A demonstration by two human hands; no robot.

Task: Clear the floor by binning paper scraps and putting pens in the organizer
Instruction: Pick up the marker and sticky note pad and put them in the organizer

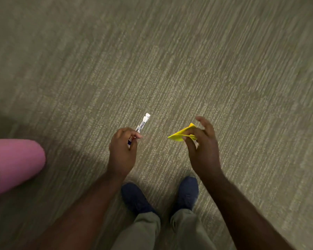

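Yellow paper [182, 135], folded or crumpled into a flat wedge, sits pinched between my right thumb and the curled fingers [192, 134], low and right of centre in the frame; the forefinger above it is lifted and slightly spread, not touching the scrap. That right hand [202, 150] hangs above the carpet [188, 60], not on it. Left of it, well apart, my left hand [122, 150] is curled around a white marker [143, 123], thumb and forefinger pressed on the barrel near its lower end, the white tip pointing up toward mid-frame and a bit of blue showing under the fingers. Print runs along the barrel; I cannot read it whole.

Below both hands are my dark blue shoes [187, 192] on the carpet. A pink shape [16, 159] lies at the left edge; I cannot tell what it is.

I judge the pick-up step done for these two items: both are off the floor and held. No other scraps or pens show on the carpet in view. Neither bin nor organizer is in the frame, so the next move calls for turning to find them, keeping both grips firm, then dropping the paper in one and the marker in the other.
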